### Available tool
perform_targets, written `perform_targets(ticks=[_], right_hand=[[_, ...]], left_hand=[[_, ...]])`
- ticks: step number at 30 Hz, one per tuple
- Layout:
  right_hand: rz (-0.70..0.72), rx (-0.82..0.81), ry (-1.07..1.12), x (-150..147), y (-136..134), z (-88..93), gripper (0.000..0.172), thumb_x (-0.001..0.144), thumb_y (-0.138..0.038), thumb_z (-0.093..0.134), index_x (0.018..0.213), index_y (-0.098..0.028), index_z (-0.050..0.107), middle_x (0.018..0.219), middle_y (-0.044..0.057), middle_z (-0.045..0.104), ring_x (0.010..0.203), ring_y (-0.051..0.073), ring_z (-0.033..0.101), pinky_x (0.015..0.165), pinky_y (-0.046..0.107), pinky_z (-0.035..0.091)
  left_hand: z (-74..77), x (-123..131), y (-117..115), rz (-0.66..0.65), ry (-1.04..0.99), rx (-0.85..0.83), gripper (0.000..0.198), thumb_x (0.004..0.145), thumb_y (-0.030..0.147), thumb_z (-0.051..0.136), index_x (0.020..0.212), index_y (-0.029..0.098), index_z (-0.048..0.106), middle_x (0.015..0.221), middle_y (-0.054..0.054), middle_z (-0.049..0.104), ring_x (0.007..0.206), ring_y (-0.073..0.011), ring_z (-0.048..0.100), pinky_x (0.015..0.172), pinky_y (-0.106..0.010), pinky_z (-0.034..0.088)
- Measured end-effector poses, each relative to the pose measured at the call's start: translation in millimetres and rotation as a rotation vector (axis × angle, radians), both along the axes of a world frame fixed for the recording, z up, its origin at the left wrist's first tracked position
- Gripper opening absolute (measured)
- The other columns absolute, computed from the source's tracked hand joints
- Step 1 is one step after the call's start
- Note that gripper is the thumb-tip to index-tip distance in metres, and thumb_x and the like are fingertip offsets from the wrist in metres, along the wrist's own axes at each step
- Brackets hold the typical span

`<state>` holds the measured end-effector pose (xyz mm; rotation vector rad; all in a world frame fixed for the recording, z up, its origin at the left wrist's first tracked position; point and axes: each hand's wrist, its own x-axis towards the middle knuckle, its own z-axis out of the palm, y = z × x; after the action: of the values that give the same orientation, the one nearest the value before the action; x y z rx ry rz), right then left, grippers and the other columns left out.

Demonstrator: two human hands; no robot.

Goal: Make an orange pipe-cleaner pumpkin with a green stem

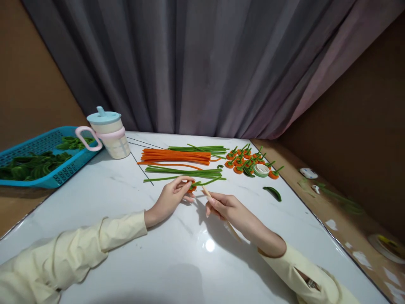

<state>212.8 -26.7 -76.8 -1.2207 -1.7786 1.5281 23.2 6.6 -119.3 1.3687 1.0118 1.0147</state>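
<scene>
My left hand (172, 195) pinches a small orange pipe-cleaner piece (191, 188) with green on top, and a green stem sticks out of it to the right. Close beside it, my right hand (226, 207) grips a slim wooden stick (234, 231). The stick's upper end is near the green stem; whether they touch, I cannot tell. Just beyond my hands lie green pipe cleaners (183, 170), a bundle of orange pipe cleaners (175, 156) and more green ones (199, 148). Several finished-looking orange pieces with green stems (238, 161) are grouped at the right.
A roll of tape (261, 169) sits among the orange pieces, with a curved green piece (272, 194) nearer me. On the left stand a lidded cup (114, 141) and a blue basket (50, 179) of green pieces. Paper scraps (362, 259) lie beyond the white table's (152, 261) right edge.
</scene>
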Motion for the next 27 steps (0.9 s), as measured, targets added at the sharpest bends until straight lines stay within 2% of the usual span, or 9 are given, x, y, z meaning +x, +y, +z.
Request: perform_targets(ticks=[4,9,14,20,24,27], right_hand=[[-0.041,-0.167,0.269,-4.4,-1.4,-6.7,0.029,0.089,-0.043,0.05,0.078,-0.017,0.055,0.066,0.0,0.052,0.049,0.008,0.027,0.047,0.025,0.018],[-0.039,-0.25,0.332,-7.7,-2.4,-13.7,0.031,0.091,-0.039,0.047,0.075,-0.015,0.058,0.053,-0.003,0.043,0.046,0.008,0.026,0.046,0.025,0.015],[-0.046,-0.336,0.407,-10.2,-1.2,-16.7,0.03,0.088,-0.038,0.051,0.075,-0.013,0.058,0.049,-0.004,0.042,0.043,0.006,0.027,0.044,0.024,0.016],[-0.077,-0.467,0.568,-11.4,-4.6,-13.7,0.011,0.083,-0.024,0.059,0.087,-0.014,0.059,0.072,0.002,0.057,0.045,0.004,0.033,0.043,0.019,0.022],[-0.085,-0.526,0.61,-11.0,-8.1,-12.9,0.014,0.084,-0.02,0.058,0.096,-0.014,0.058,0.073,0.004,0.059,0.045,0.003,0.033,0.041,0.017,0.022],[-0.115,-0.567,0.626,-11.8,-10.2,-12.3,0.026,0.081,-0.013,0.057,0.106,-0.015,0.056,0.072,0.004,0.061,0.044,0.004,0.033,0.04,0.017,0.022]], left_hand=[[-1.6,0.7,-8.1,-0.035,0.048,0.12,0.025,0.089,0.042,0.049,0.102,0.021,0.049,0.088,0.0,0.06,0.077,-0.0153,0.066,0.073,-0.03,0.059],[-5.3,1.5,-14.6,-0.071,0.067,0.168,0.021,0.09,0.039,0.049,0.099,0.02,0.05,0.091,-0.001,0.06,0.078,-0.0148,0.066,0.076,-0.031,0.059],[-7.6,0.0,-16.5,-0.066,0.2,0.293,0.023,0.087,0.037,0.054,0.102,0.02,0.053,0.103,-0.005,0.062,0.094,-0.0174,0.064,0.078,-0.028,0.058],[-9.9,-3.2,-16.7,-0.029,0.301,0.433,0.017,0.088,0.033,0.054,0.097,0.019,0.056,0.094,-0.004,0.067,0.081,-0.0153,0.066,0.074,-0.026,0.058],[-14.8,-5.4,-17.3,-0.014,0.369,0.531,0.014,0.089,0.031,0.053,0.096,0.02,0.058,0.093,-0.005,0.069,0.078,-0.016,0.067,0.072,-0.026,0.057],[-17.4,-7.0,-17.5,-0.017,0.411,0.589,0.015,0.089,0.031,0.051,0.097,0.02,0.059,0.093,-0.006,0.07,0.079,-0.0171,0.067,0.074,-0.028,0.056]])
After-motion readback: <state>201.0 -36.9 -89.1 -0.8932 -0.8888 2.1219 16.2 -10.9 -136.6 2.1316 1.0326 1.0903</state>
